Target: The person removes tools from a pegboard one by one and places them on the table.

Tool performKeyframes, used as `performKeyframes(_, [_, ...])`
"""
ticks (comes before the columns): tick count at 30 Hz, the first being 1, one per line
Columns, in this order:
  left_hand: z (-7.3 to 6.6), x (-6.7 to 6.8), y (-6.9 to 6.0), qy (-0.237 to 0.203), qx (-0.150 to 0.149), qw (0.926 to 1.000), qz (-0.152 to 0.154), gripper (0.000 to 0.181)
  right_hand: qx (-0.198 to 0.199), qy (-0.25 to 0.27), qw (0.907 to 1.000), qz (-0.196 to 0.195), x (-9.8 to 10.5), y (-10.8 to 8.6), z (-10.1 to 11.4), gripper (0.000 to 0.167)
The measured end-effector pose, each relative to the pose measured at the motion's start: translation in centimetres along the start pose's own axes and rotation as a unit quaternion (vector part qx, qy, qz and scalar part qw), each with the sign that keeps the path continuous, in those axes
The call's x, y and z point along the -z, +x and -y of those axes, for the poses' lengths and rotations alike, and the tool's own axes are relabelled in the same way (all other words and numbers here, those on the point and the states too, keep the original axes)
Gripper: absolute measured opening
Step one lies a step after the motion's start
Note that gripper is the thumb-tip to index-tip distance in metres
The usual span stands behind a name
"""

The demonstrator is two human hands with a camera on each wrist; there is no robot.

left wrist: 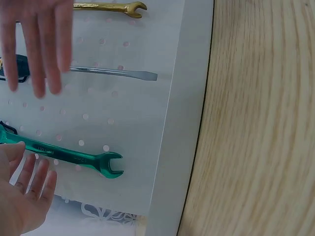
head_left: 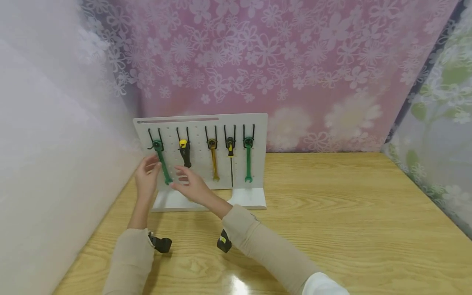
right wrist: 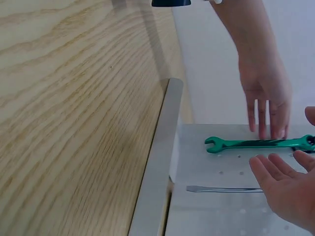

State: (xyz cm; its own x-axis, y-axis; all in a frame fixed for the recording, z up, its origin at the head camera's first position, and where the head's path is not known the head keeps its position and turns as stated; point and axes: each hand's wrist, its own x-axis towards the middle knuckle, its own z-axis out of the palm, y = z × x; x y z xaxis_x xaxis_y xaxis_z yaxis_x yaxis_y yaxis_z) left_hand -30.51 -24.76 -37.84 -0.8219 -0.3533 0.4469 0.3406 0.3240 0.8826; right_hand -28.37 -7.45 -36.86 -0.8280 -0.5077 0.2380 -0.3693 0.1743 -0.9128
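though slender, glossy green wrench (head_left: 164,169) against perforated white board (head_left: 199,157)

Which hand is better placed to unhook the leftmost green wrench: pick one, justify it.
Probably the left hand: in the left wrist view it is close beside the green wrench, while the right hand overlaps the screwdriver, farther off.

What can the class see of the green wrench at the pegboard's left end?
The green wrench looks like shiny metal: open-ended mouth below, marked shank, round head above. It hangs by its head from a black hook on the white pegboard, lower end slanting right in the head view. The left hand is beside the shank, the right hand near the mouth; I cannot tell whether either touches it.
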Motion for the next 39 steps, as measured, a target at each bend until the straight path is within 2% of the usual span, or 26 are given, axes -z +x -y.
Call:
performKeyframes(3, [-0.2, -0.3, 0.0, -0.016, 0.001, 0.9999, 0.002, 0.03, -0.024, -0.012, 0.9996, 0.006, -0.6, 1.0, -0.4, 0.056])
performKeyframes(6, [-1.9, -0.5, -0.6, -0.022, 0.005, 0.9997, 0.005, 0.029, -0.033, -0.026, 0.9991, 0.011, -1.0, 1.7, -0.7, 0.057])
performKeyframes(10, [-3.5, -0.8, -1.3, -0.023, 0.005, 0.9997, 0.009, 0.028, -0.043, -0.009, 0.9989, 0.014, -1.3, 2.3, -1.1, 0.059])
performKeyframes(15, [-2.6, -0.9, -1.0, -0.047, 0.009, 0.9989, 0.004, 0.026, -0.068, 0.021, 0.9974, 0.008, -1.7, 2.6, -1.7, 0.061])
performKeyframes(20, [-1.2, -1.1, -0.4, -0.081, 0.037, 0.996, -0.003, 0.025, -0.096, 0.033, 0.9948, 0.014, -2.1, 2.6, -2.6, 0.058])
performKeyframes(24, [-0.3, -1.2, 0.0, -0.088, 0.05, 0.9948, -0.014, 0.025, -0.096, 0.028, 0.9948, 0.023, -2.4, 2.5, -3.3, 0.056])
performKeyframes(29, [-0.4, -1.2, 0.0, -0.1, 0.066, 0.9927, -0.013, 0.025, -0.079, 0.004, 0.9968, 0.012, -2.7, 2.2, -3.1, 0.049])
performKeyframes(39, [-1.5, -0.4, -0.2, -0.134, 0.119, 0.9837, 0.019, 0.025, -0.04, -0.024, 0.9979, -0.046, -3.3, 1.5, -2.7, 0.036])
